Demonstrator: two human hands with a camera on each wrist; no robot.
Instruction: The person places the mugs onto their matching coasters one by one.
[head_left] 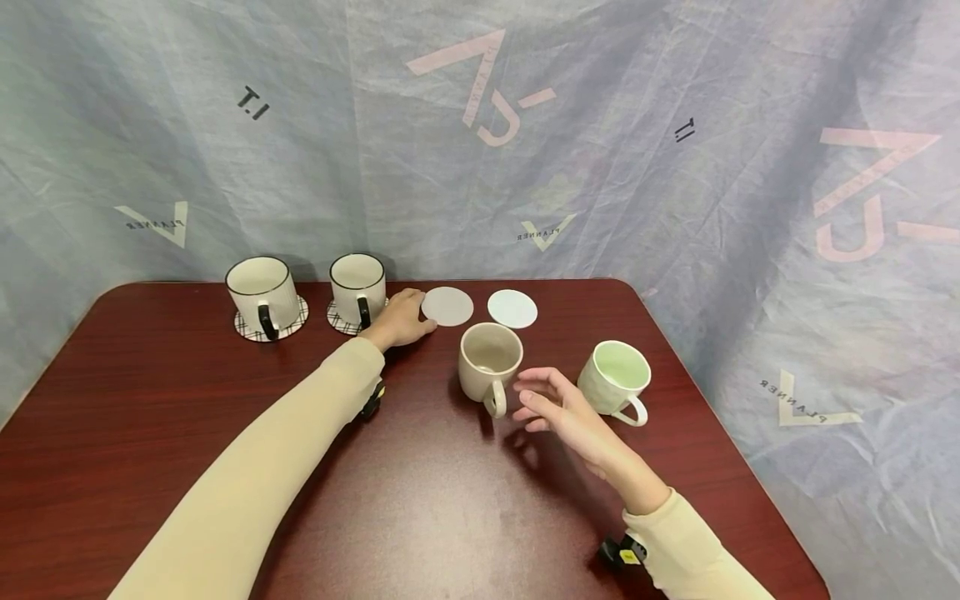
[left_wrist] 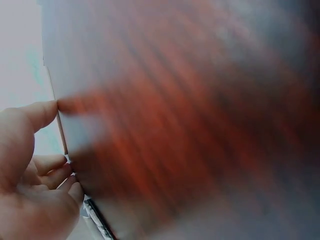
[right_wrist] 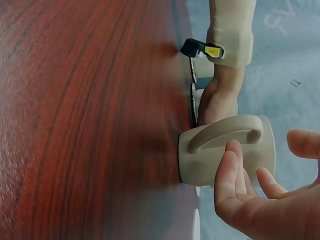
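My left hand is at the left side of a round beige coaster, fingertips and thumb spread apart right at its edge. In the left wrist view, the thumb and fingers reach the tabletop at separate spots. A beige mug stands upright in front of the coasters, its handle toward me. My right hand hovers just right of that mug, fingers loosely bent and holding nothing. From the right wrist, the fingers overlap the beige mug near its handle. A pale green mug stands just beyond the right hand.
Two white mugs with black rims and handles, one far left and one beside the left forearm, stand on patterned coasters. A white round coaster lies right of the beige one. Behind the dark red table hangs a grey printed cloth.
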